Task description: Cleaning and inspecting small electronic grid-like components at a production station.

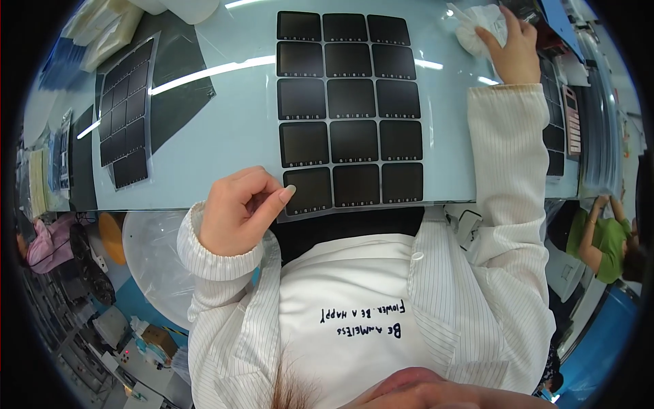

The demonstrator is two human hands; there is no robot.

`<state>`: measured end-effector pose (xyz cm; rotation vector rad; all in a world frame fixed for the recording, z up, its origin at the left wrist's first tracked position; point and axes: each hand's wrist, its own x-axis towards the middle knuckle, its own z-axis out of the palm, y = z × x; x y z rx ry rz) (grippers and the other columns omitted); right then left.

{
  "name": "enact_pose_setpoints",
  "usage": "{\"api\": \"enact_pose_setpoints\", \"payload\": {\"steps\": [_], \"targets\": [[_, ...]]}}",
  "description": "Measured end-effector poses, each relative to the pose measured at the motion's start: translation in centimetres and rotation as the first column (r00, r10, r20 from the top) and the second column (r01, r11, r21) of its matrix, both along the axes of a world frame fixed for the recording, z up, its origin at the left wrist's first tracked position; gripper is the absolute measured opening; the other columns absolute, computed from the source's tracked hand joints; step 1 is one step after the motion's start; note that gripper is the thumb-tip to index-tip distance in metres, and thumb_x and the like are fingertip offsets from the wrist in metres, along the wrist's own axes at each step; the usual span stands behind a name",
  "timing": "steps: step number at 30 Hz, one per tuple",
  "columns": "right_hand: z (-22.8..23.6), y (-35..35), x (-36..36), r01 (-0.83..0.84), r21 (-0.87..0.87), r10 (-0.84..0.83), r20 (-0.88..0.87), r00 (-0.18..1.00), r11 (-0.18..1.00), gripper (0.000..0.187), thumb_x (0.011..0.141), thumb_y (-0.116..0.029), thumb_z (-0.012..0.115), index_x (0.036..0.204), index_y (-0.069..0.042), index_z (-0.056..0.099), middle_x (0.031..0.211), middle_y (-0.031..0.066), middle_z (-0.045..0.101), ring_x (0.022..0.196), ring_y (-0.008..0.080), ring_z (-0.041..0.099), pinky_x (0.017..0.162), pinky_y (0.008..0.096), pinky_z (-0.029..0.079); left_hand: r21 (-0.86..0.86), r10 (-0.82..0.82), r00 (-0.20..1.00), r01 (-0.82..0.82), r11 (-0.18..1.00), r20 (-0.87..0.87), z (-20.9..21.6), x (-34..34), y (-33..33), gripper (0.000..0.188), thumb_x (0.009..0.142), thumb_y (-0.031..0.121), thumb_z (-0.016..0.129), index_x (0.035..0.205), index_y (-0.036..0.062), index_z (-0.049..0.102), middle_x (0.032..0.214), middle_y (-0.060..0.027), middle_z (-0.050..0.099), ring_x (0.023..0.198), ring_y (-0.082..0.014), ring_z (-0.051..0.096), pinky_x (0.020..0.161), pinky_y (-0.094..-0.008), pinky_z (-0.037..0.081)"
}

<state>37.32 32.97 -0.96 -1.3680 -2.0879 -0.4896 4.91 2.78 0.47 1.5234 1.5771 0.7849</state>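
Observation:
In front of me on the glass-topped table lies a clear sheet with rows of black rectangular panels, three across, each with small marks along its near edge. My left hand is at the sheet's near left corner, fingers curled and the thumb tip over the corner panel; it seems to pinch the edge, though the fingertips beneath are hidden. At the far right, my right hand is closed on a crumpled white wipe, its thumb and fingers pressing into it on the table.
A similar sheet of black panels lies at left on dark film. Stacked clear plastic pieces stand at the far left. A pink calculator-like object is at right. Beyond the right edge, a person in green sits.

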Motion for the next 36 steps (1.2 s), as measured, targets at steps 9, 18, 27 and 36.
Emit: {"api": "enact_pose_setpoints", "payload": {"steps": [9, 18, 27, 36], "targets": [[-3.3, 1.9, 0.9, -0.154, -0.53, -0.042, -0.339, 0.94, 0.834, 0.038, 0.093, -0.04, 0.052, 0.111, -0.01, 0.065, 0.096, 0.0038, 0.064, 0.089, 0.0139, 0.059, 0.076, 0.0269, 0.046, 0.046, 0.04, 0.997, -0.037, 0.998, -0.063, -0.2, 0.1, -0.6, 0.022, 0.083, 0.01, 0.064, 0.066, -0.002, 0.057, 0.058, -0.007, 0.05, 0.046, -0.0143, 0.041, 0.045, -0.0268, 0.033], [-1.8, 2.0, 3.6, 0.013, -0.587, -0.119, -0.143, 0.983, 0.81, 0.031, 0.083, -0.023, 0.065, 0.105, -0.001, 0.065, 0.078, 0.0051, 0.064, 0.072, 0.0122, 0.058, 0.069, 0.0236, 0.045, 0.061, 0.05, 0.997, -0.047, 0.997, -0.053, -0.1, 0.2, -0.6, 0.022, 0.083, 0.01, 0.063, 0.066, -0.002, 0.056, 0.057, -0.0073, 0.048, 0.046, -0.0156, 0.041, 0.045, -0.0275, 0.033], [5.8, -12.9, -1.7, -0.52, -0.271, 0.12, -0.791, 0.6, 0.81, 0.012, 0.085, -0.009, 0.064, 0.092, 0.0, 0.063, 0.08, -0.0006, 0.059, 0.069, 0.0051, 0.05, 0.06, 0.0173, 0.037, 0.055, 0.023, 0.997, -0.019, 0.998, -0.075, 0.0, 0.4, -0.2, 0.022, 0.082, 0.01, 0.063, 0.065, -0.0015, 0.055, 0.057, -0.0077, 0.05, 0.045, -0.0158, 0.044, 0.044, -0.0273, 0.034], [1.0, -20.5, -6.6, -0.648, -0.609, 0.801, -0.035, 0.598, 0.458, 0.078, 0.074, -0.071, 0.045, 0.131, -0.017, 0.051, 0.144, 0.0207, 0.029, 0.132, 0.0415, 0.027, 0.105, 0.0519, 0.022, 0.037, 0.006, 0.994, -0.002, 0.999, -0.113, 0.4, 0.6, 0.2, 0.021, 0.082, 0.01, 0.062, 0.066, -0.0017, 0.055, 0.057, -0.0083, 0.049, 0.046, -0.0175, 0.044, 0.045, -0.0281, 0.034]]}}
